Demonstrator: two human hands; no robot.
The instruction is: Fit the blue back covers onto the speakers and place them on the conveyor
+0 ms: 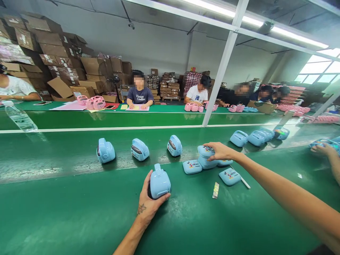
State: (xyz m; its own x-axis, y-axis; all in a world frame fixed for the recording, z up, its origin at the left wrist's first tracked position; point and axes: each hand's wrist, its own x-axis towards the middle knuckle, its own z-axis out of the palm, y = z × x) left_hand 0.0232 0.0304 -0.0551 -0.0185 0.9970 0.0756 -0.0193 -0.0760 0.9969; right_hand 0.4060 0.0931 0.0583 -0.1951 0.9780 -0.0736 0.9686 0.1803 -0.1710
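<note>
My left hand [149, 203] is wrapped round a light-blue plastic case with a top handle [160, 183], its plain side facing me. It stands on or just over the green work surface. Farther right, my right hand [220, 151] pinches a blue Mickey-printed cover [205, 150] at the top of a small pile. Below that cover lies another blue cover [206, 163], with a printed cover [192, 166] to its left. A separate printed cover [230, 176] lies nearer me, against a thin white stick [245, 182].
A small yellowish packet [215, 190] lies right of my left hand. Several blue cases [140, 149] stand along the green conveyor belt [66, 152]. A white post [223, 67] rises beyond. A water bottle [21, 117] is far left. Co-workers [139, 92] sit opposite; another person's hand [322, 148] is at right.
</note>
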